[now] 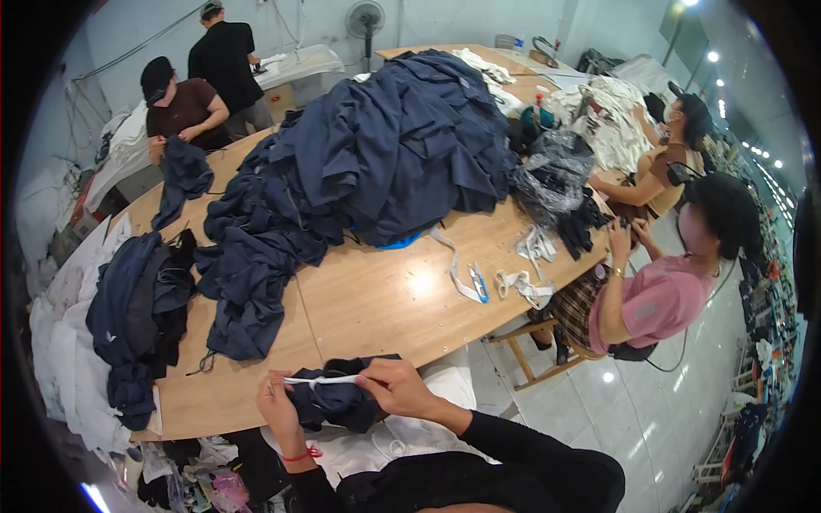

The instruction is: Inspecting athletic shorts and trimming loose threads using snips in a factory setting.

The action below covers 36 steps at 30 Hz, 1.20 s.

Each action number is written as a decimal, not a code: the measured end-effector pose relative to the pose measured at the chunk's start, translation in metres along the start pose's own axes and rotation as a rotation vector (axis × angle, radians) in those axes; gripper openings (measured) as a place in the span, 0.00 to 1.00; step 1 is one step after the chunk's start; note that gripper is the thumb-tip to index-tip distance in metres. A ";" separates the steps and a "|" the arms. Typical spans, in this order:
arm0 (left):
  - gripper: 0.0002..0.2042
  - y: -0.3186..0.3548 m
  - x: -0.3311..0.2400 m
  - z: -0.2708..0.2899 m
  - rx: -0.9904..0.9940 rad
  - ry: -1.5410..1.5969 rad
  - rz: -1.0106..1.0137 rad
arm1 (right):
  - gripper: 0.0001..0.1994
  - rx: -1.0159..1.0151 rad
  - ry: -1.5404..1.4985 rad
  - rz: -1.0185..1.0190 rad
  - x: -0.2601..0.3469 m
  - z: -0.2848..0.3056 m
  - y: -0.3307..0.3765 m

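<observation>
Near the table's front edge, a narrow white strip (332, 380) is stretched between my two hands, with what looks like a knot or loop around its middle. My left hand (280, 409), a red band at its wrist, pinches one end. At the other end my right hand (398, 386) grips it between thumb and fingers. Just below and behind the strip hangs a bunched navy garment (342, 409), partly covered by my fingers. Whether the strip is fixed to this garment, I cannot tell.
A big heap of navy garments (402, 137) fills the middle of the wooden table (368, 308). Blue-handled snips (477, 282) and white straps (522, 286) lie to the right. More dark clothes (128, 316) are piled left. Two people work at the right, two at the far left.
</observation>
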<state>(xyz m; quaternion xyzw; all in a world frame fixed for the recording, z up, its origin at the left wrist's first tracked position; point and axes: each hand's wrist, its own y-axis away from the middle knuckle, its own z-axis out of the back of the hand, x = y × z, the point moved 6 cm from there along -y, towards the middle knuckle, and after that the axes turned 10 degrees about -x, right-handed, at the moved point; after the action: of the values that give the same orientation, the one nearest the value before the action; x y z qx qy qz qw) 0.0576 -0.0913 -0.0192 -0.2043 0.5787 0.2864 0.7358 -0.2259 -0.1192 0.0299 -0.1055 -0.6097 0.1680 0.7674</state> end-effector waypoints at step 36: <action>0.10 0.047 -0.136 -0.073 0.848 0.318 0.075 | 0.06 -0.007 0.231 0.433 0.118 0.003 -0.082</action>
<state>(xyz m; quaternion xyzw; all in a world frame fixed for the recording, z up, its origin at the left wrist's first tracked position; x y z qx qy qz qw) -0.0498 -0.1271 0.0958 0.0947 0.7576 0.0157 0.6456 -0.1951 -0.1496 0.1671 -0.2550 -0.4816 0.3131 0.7778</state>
